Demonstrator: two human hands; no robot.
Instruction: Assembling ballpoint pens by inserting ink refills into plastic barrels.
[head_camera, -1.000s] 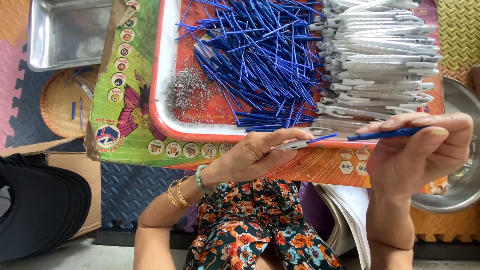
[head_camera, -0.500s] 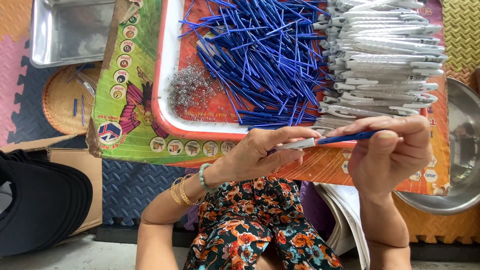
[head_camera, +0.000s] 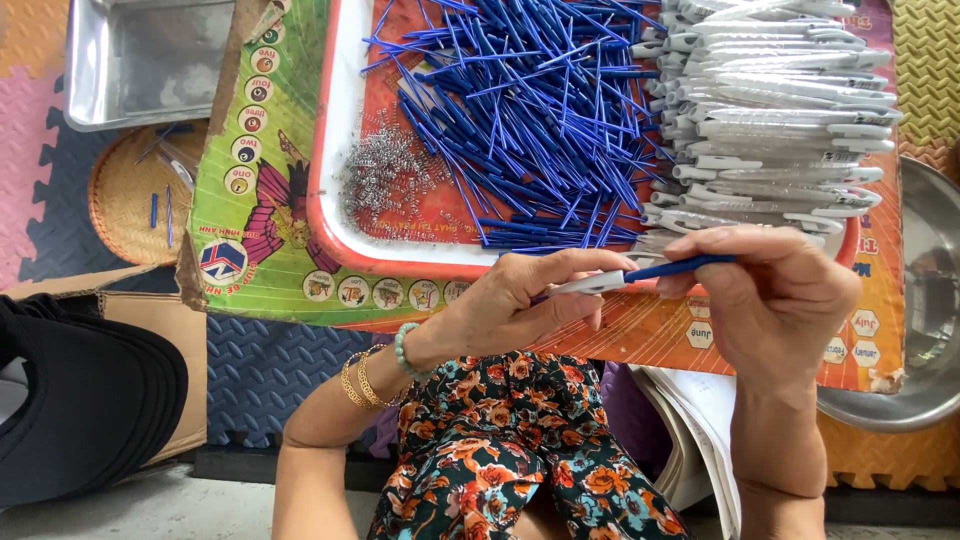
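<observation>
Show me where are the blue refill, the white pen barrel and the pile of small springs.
blue refill (head_camera: 690, 266), head view, on the middle of its bare stretch between the hands.
white pen barrel (head_camera: 590, 284), head view, on its exposed front end.
pile of small springs (head_camera: 385, 180), head view, on the heap's centre.

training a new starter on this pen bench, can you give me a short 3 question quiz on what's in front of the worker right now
1. True or false: the left hand holds a white pen barrel.
2. What does the right hand pinch? A) a blue refill B) a metal spring C) a pen cap
3. Which part lies in the left portion of the red-rimmed tray, beside the heap of blue refills?

Key
1. True.
2. A; the refill's end meets the barrel's mouth.
3. The pile of small metal springs; the white pen barrels are stacked on the tray's right side.
</observation>
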